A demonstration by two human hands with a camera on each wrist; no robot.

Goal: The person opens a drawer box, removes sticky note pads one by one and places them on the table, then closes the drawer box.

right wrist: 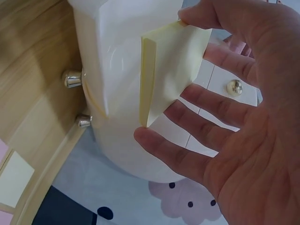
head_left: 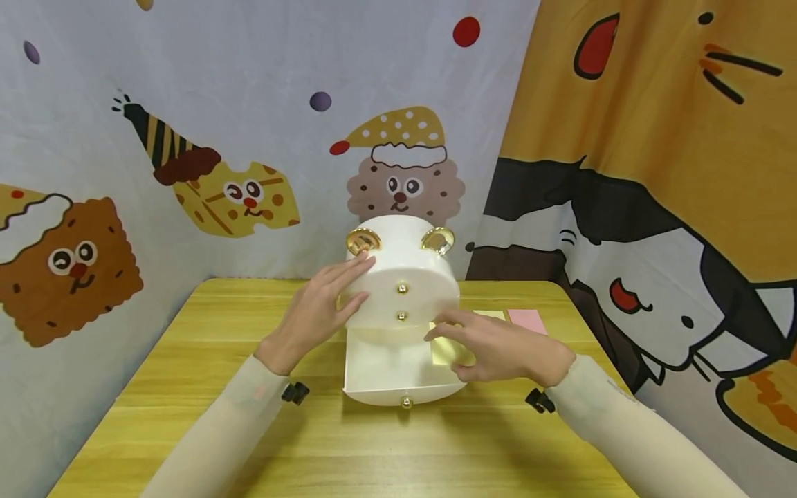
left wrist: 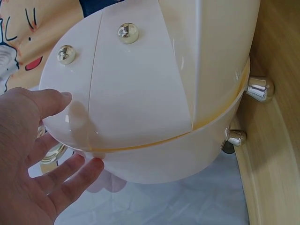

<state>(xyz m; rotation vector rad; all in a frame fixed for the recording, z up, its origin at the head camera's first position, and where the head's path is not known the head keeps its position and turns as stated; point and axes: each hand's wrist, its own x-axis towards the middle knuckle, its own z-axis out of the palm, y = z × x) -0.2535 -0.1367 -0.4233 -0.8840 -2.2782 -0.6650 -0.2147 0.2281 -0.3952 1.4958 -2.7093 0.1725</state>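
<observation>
A white storage box (head_left: 426,294) with gold knobs and two round gold ears stands on the table. Its bottom drawer (head_left: 376,363) is pulled out toward me. My left hand (head_left: 317,304) is at the box's upper left, fingers fairly straight and spread along the side and the thumb by the front. My right hand (head_left: 498,346) holds a pale yellow sticky note pad (right wrist: 176,65) by its edges, thumb on one edge and fingertips on the opposite one. In the head view this pad overlaps the right part of the open drawer.
Behind my right hand, a pink sticky note pad (head_left: 527,319) and another yellow one (head_left: 490,315) lie on the wooden table (head_left: 292,443). Cartoon-printed curtains (head_left: 249,83) hang behind the table and along its sides.
</observation>
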